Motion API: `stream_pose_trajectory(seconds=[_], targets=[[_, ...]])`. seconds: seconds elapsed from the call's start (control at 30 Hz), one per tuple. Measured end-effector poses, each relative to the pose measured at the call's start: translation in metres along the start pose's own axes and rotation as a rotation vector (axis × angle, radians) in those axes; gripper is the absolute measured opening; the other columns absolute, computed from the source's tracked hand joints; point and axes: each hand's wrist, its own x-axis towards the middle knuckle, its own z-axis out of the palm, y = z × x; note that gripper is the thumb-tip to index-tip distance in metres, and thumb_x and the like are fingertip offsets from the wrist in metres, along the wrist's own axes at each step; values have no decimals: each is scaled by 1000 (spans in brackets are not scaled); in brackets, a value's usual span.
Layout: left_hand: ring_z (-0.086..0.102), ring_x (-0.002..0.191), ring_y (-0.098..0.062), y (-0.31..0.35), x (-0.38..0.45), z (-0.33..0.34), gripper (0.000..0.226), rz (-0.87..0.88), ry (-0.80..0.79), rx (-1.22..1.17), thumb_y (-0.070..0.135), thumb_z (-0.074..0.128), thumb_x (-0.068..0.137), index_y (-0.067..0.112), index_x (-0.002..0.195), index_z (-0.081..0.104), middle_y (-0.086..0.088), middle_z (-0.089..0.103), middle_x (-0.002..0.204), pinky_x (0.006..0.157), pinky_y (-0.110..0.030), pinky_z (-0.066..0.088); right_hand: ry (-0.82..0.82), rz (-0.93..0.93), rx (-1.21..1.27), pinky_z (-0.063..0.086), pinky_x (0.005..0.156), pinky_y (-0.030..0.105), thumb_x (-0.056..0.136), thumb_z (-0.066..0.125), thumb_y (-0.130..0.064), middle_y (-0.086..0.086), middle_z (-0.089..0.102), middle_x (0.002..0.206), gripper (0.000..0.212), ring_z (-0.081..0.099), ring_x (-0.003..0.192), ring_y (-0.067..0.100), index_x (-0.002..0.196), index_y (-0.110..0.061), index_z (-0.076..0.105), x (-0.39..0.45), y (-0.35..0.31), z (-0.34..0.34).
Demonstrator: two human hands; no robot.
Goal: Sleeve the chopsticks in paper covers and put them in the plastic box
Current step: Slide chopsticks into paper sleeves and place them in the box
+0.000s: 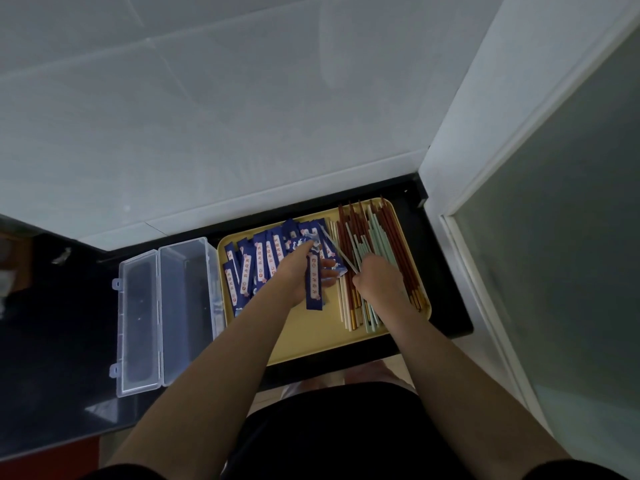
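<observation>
Holding: the left hand (300, 268) pinches a blue paper cover (314, 284) between thumb and fingers, just above the yellow tray (311, 336).
Right hand (377, 277): fingers curled round a pale chopstick pair (337, 251), whose thin ends slant up-left, ending near the top of the held cover.
Loose covers (258, 263): a heap of blue paper sleeves with red lettering on the left half of the tray.
Loose chopsticks (381, 237): red-brown, mint and cream sticks piled lengthwise on the right half of the tray, partly under the right hand.
Plastic box (187, 306): clear, lid (138, 323) swung open to its left, touching the tray's left edge on the black counter (59, 341).
</observation>
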Motion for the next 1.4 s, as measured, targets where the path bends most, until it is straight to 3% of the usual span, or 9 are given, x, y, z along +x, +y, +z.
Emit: stream_pose_trajectory(seconds=[0.13, 0.27, 0.6, 0.73, 0.87, 0.93, 1.13, 1.27, 1.4], targets=[[70, 68, -27, 0, -1, 0, 55, -9, 20, -48, 52, 39, 103, 4, 115, 63, -16, 70, 84, 59, -35, 57, -19, 17, -15, 44, 68, 29, 95, 64, -28, -2, 53, 80, 16, 56, 75, 17, 100, -15, 57, 1, -2, 2], [66, 64, -24, 0, -4, -2, 38, -19, -7, -73, 36, 43, 104, 6, 109, 65, -12, 65, 80, 63, -35, 58, -32, 16, -70, 42, 66, 28, 97, 61, -25, 0, 57, 85, 13, 55, 75, 16, 102, -13, 58, -2, -6, 2], [64, 75, -25, -9, 5, 4, 40, -43, -1, -54, 34, 38, 105, 4, 109, 64, -10, 66, 79, 83, -41, 52, -52, 2, -139, 45, 68, 28, 95, 65, -33, 0, 58, 87, 19, 58, 77, 16, 98, -16, 56, -11, 4, 7], [64, 70, -24, -14, 11, 4, 42, -59, 11, 2, 38, 40, 105, 5, 104, 65, -10, 66, 77, 74, -38, 53, -39, 11, -179, 43, 66, 28, 95, 65, -33, -1, 59, 85, 18, 56, 74, 15, 100, -16, 60, -15, 3, 12], [46, 50, -21, -19, 14, 9, 16, -72, 66, 312, 19, 59, 95, 4, 90, 57, -7, 52, 59, 54, -32, 44, -48, 23, -252, 45, 68, 30, 95, 65, -32, 2, 62, 91, 19, 57, 76, 17, 102, -15, 61, -21, 3, 15], [38, 48, -20, -25, 19, 11, 19, -47, 92, 537, 11, 64, 91, 5, 85, 47, -8, 45, 59, 50, -30, 38, -69, 27, -266, 50, 74, 31, 95, 65, -29, 3, 63, 94, 17, 59, 80, 18, 103, -15, 62, -23, 4, 16], [55, 61, -21, -40, 28, 22, 30, 135, 190, 1118, 30, 71, 87, 12, 74, 51, -7, 56, 69, 57, -31, 46, -79, 16, -230, 48, 76, 31, 99, 57, -23, 1, 59, 91, 9, 55, 80, 17, 101, -15, 60, -28, 6, 12], [55, 61, -18, -48, 29, 33, 30, 131, 239, 1265, 37, 70, 88, 13, 79, 55, -3, 54, 68, 50, -27, 38, -44, 20, -149, 45, 73, 30, 101, 50, -19, 1, 58, 85, 15, 54, 77, 18, 86, -16, 55, -31, 9, 12], [56, 64, -19, -55, 33, 30, 25, 96, 244, 1206, 29, 67, 88, 15, 76, 51, -4, 55, 72, 52, -26, 40, -11, 37, -57, 48, 71, 31, 99, 53, -23, 2, 63, 84, 17, 62, 77, 18, 84, -16, 58, -31, 11, 16]])
